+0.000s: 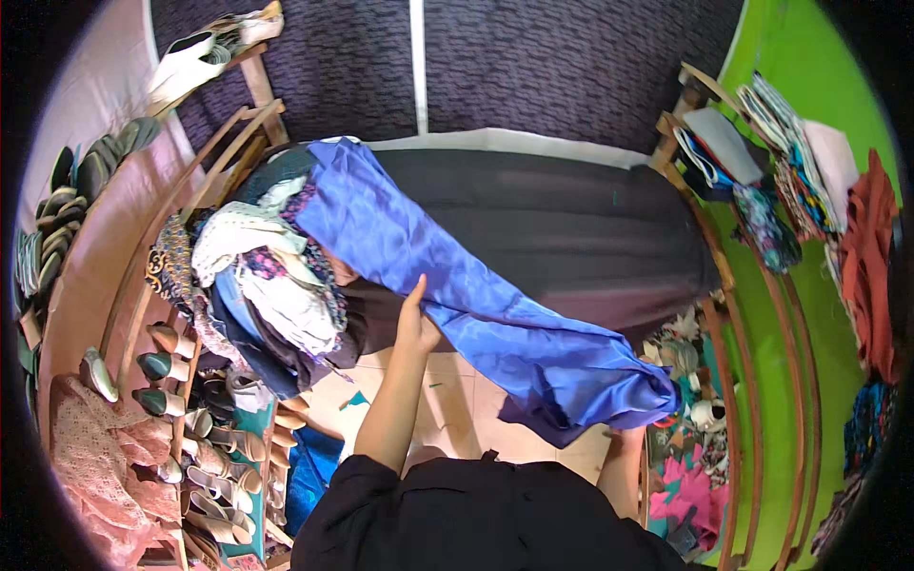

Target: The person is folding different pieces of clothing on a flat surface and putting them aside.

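Note:
A long piece of shiny blue satin cloth (505,314) stretches diagonally from the clothes pile at the upper left to the lower right. My left hand (417,322) grips its near edge around the middle, thumb on top and the other fingers behind the fabric. At the lower right, my right wrist (625,440) goes in under the bunched end of the cloth, which hides that hand's fingers. The far end of the satin lies against a heap of mixed clothes (271,276), white, patterned and denim blue.
Beyond the cloth is a bench covered in black fabric (571,219). Wooden racks hold several shoes (224,476) on the left and folded garments (724,147) on the right. Fabric scraps (690,485) fill the lower right, beside the tiled floor (447,400).

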`<state>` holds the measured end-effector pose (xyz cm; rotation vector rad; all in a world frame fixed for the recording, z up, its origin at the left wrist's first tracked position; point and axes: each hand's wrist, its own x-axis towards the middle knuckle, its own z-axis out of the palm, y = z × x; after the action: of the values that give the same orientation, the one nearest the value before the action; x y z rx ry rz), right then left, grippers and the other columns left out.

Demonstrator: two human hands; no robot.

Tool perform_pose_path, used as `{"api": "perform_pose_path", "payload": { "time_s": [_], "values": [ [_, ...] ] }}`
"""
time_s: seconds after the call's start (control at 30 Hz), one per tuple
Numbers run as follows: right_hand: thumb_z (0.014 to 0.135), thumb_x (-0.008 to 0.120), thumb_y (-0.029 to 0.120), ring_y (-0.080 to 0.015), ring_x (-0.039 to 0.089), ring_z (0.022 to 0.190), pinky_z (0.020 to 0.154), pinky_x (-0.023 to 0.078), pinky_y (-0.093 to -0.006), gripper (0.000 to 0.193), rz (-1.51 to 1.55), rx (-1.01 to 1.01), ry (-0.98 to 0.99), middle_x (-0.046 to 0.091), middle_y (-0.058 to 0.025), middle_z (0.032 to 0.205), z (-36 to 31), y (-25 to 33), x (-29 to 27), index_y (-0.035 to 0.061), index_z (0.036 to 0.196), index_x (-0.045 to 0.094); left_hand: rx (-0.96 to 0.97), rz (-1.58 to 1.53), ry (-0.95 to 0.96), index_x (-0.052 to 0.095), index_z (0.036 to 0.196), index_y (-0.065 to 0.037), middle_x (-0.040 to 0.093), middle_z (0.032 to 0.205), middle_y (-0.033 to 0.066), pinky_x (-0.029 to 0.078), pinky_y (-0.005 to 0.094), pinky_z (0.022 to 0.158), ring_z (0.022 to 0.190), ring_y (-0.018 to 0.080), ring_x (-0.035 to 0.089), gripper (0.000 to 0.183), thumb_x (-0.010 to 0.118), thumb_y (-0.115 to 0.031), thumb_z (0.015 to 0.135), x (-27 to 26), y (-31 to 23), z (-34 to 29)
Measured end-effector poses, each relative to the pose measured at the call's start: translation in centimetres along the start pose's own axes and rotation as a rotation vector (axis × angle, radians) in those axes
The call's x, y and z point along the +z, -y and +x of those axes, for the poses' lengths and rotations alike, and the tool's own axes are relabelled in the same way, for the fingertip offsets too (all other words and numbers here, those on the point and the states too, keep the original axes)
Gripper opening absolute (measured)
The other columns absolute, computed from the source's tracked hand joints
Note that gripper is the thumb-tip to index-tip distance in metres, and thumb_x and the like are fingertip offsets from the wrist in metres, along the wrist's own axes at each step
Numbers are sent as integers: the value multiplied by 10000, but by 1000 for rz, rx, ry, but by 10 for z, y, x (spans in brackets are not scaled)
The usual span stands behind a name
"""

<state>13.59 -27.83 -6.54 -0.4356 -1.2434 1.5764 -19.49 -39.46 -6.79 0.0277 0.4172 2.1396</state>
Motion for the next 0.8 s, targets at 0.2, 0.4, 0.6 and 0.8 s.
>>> {"api": "perform_pose_path", "payload": {
  "time_s": [0.2, 0.4, 0.6, 0.8],
  "values": [
    [820, 564, 131, -190, 497, 1021, 891, 399, -331, 376, -517, 107, -163, 506, -64, 1117, -48, 30, -121, 50, 1171, 456, -38, 79, -176, 508, 1074, 4, 559, 1075, 135, 399, 425, 915, 979, 279, 544, 312, 557, -169, 819, -30, 57, 3],
    [681, 600, -25, -241, 433, 1132, 931, 361, -324, 656, -1048, 487, 274, 420, -139, 1256, -65, 53, -158, 45, 1279, 337, 284, 1010, -91, 504, 1132, 16, 553, 1034, 84, 390, 315, 861, 970, 198, 511, 444, 610, -257, 799, 26, 105, -63],
    [688, 683, 128, -235, 469, 1066, 883, 393, -334, 645, -795, 48, 467, 428, -116, 1247, -32, 54, -20, 69, 1252, 376, -262, 1638, 304, 570, 991, 19, 567, 822, 19, 419, 249, 681, 747, 96, 495, 401, 589, -341, 815, 64, 125, -115],
    [734, 626, 162, -263, 566, 727, 646, 432, -344, 251, -791, 48, 537, 582, -127, 852, -40, -1, 26, 33, 942, 576, -233, 1746, 418, 580, 694, -14, 487, 604, -48, 356, 229, 529, 585, 46, 411, 235, 600, -215, 812, 77, 93, -122]
  ]
}}
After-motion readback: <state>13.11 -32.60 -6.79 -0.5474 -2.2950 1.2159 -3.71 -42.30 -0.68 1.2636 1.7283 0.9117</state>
